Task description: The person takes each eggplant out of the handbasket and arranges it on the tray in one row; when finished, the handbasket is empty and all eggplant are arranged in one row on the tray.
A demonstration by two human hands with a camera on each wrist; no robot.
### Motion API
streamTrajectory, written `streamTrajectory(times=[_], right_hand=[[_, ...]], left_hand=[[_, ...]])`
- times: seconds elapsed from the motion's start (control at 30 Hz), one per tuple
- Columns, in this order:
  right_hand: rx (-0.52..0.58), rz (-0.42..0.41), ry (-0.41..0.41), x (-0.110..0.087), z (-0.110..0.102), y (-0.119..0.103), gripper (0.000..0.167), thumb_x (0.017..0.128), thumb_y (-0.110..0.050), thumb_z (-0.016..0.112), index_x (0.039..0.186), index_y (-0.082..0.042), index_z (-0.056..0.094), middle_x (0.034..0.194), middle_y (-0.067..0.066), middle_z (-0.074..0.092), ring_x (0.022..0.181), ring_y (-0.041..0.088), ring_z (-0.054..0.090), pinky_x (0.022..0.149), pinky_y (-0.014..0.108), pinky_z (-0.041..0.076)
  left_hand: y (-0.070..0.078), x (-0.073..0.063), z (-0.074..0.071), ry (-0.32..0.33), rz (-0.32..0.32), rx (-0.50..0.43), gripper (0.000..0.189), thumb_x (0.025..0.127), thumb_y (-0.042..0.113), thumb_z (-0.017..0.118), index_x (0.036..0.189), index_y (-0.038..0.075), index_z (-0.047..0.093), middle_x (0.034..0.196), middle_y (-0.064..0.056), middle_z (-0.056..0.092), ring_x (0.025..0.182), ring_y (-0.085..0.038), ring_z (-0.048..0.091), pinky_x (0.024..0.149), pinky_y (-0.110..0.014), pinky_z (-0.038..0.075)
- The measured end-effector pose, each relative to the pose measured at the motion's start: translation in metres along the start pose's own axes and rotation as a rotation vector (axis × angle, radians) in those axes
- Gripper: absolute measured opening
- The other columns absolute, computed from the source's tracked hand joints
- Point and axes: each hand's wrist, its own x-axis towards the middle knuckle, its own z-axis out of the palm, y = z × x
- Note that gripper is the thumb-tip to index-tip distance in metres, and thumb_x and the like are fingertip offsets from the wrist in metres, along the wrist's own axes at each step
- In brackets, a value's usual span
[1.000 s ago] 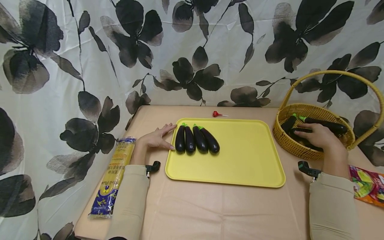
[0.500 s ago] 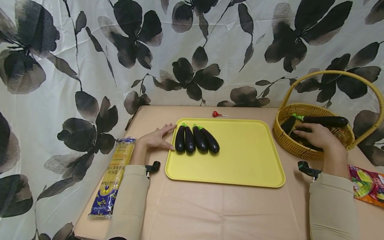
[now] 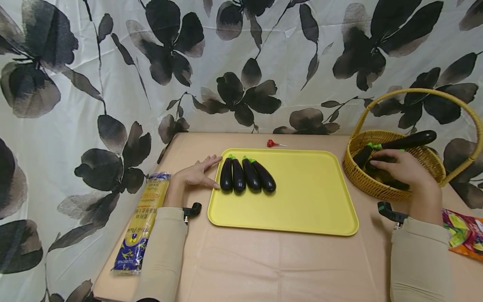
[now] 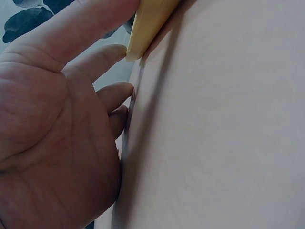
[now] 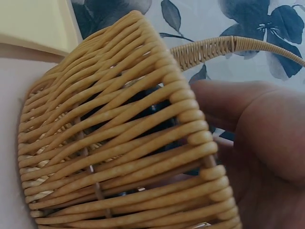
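Several dark purple eggplants (image 3: 253, 175) lie side by side at the left of a yellow tray (image 3: 309, 193), green stems toward the back. My left hand (image 3: 194, 173) rests at the tray's left edge, fingers extended and thumb on the rim; the left wrist view shows its palm and fingertips touching the tray's edge (image 4: 147, 28). In the wicker basket (image 3: 377, 193), my right hand (image 3: 405, 170) grips an eggplant, mostly hidden by the hand. Above that hand another eggplant (image 3: 411, 140) leans with its thick end raised over the rim. The basket wall (image 5: 119, 124) hides the right fingertips in the right wrist view.
A spaghetti packet (image 3: 141, 226) lies beside the left forearm. Behind the tray is a small red-capped object (image 3: 272, 143) with a thin tip. A colourful bag (image 3: 464, 235) lies right of the right forearm. The basket's tall handle (image 3: 426, 91) arches over it, before a floral curtain (image 3: 241, 63).
My right hand has shifted slightly right inside the basket. The upper eggplant's thick end has tipped up above the rim. My left hand and the eggplants on the tray have stayed put.
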Motion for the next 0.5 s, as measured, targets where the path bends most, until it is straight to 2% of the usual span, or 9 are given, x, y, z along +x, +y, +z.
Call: streamTrajectory(times=[0.07,0.13,0.2,0.27,0.37,0.43,0.5], right_hand=[[0.007,-0.005,-0.003,-0.001,-0.0012,-0.002,0.062,0.108,-0.046,0.051,0.146,0.003,0.051,0.143,0.037,0.045,0.114,0.049,0.046,0.088,0.059,0.05],[0.014,-0.004,-0.009,-0.0021,-0.0025,-0.0039,0.062,0.108,-0.046,0.052,0.147,0.002,0.051,0.14,0.035,0.047,0.105,0.044,0.049,0.076,0.044,0.05],[0.018,-0.003,-0.021,-0.0032,-0.0043,-0.0056,0.064,0.107,-0.047,0.054,0.148,0.002,0.05,0.141,0.035,0.047,0.103,0.043,0.053,0.07,0.036,0.05],[0.017,0.0,-0.038,-0.004,-0.0058,-0.0071,0.068,0.106,-0.05,0.056,0.15,0.001,0.048,0.146,0.036,0.043,0.104,0.047,0.056,0.071,0.039,0.057],[0.012,0.0,-0.048,-0.0041,-0.006,-0.0088,0.073,0.104,-0.054,0.055,0.152,0.0,0.046,0.154,0.038,0.037,0.117,0.055,0.056,0.081,0.052,0.062],[0.026,0.006,-0.03,-0.0027,-0.004,-0.0101,0.074,0.104,-0.057,0.054,0.151,0.0,0.047,0.15,0.037,0.043,0.117,0.053,0.058,0.082,0.052,0.062],[0.044,0.011,0.001,-0.0007,-0.0013,-0.0111,0.073,0.103,-0.059,0.053,0.148,-0.002,0.05,0.142,0.033,0.051,0.11,0.047,0.063,0.076,0.043,0.06]], left_hand=[[-0.0001,-0.0001,0.0,0.0,-0.001,0.0,0.121,0.072,0.05,0.094,0.168,0.03,0.022,0.177,-0.004,0.004,0.163,-0.029,-0.01,0.129,-0.06,-0.014],[-0.0003,-0.0005,0.0001,-0.001,-0.004,0.0,0.12,0.073,0.049,0.094,0.168,0.03,0.022,0.177,-0.004,0.003,0.163,-0.031,-0.011,0.128,-0.062,-0.013],[-0.0009,-0.0005,0.0005,0.0,-0.006,0.002,0.119,0.073,0.049,0.093,0.167,0.031,0.022,0.177,-0.003,0.003,0.163,-0.032,-0.012,0.128,-0.064,-0.013],[-0.0015,-0.0003,0.0008,0.0,-0.008,0.003,0.119,0.073,0.049,0.093,0.167,0.032,0.022,0.177,-0.003,0.002,0.163,-0.033,-0.012,0.127,-0.065,-0.013],[-0.0021,0.0002,0.0011,0.003,-0.005,0.005,0.118,0.073,0.049,0.093,0.167,0.033,0.023,0.177,-0.003,0.003,0.163,-0.031,-0.012,0.128,-0.064,-0.013],[-0.0021,0.0004,0.0009,0.003,-0.007,0.002,0.119,0.073,0.049,0.093,0.167,0.033,0.023,0.177,-0.003,0.003,0.163,-0.031,-0.012,0.128,-0.063,-0.013],[-0.002,0.0007,0.0007,0.002,-0.01,-0.001,0.119,0.073,0.049,0.093,0.167,0.034,0.023,0.177,-0.002,0.002,0.163,-0.03,-0.012,0.128,-0.062,-0.013]])
